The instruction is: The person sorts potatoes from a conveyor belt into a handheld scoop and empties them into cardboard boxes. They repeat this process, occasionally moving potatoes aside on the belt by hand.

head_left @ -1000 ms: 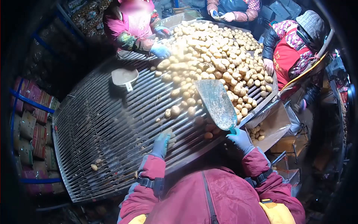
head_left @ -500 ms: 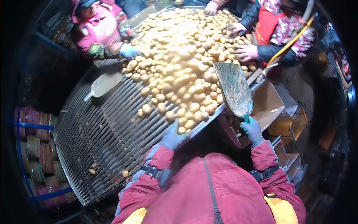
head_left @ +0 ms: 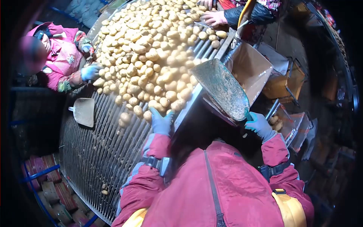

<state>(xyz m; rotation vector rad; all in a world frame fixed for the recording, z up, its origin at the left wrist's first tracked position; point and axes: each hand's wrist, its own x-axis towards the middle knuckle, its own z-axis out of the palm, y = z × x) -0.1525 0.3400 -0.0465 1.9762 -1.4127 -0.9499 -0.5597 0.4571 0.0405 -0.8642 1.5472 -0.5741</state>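
Observation:
A large heap of potatoes [head_left: 138, 49] lies on a slatted metal table [head_left: 102, 151]. My left hand [head_left: 162, 123], in a grey-blue glove, has its fingers spread against potatoes at the heap's near edge. In a similar glove, my right hand [head_left: 260, 126] is closed round the green handle of a scoop [head_left: 221, 89]. The scoop's broad, scuffed blade points up and left, over the table's metal edge and beside the potatoes. It carries no potatoes. Some potatoes close to the blade look blurred.
A pale scoop [head_left: 84, 112] rests on the slats at left. A co-worker's blue-gloved hand [head_left: 90, 72] touches the heap there; another co-worker's hand [head_left: 214, 18] is at the far right. An open lined box [head_left: 251, 66] stands beyond my scoop. Stacked sacks [head_left: 56, 193] are at lower left.
The view has swung, shifting the table and co-workers leftward. My scoop's blade has tilted further left. Bare slats now show near the far-right edge, and my left hand's fingers are spread wider.

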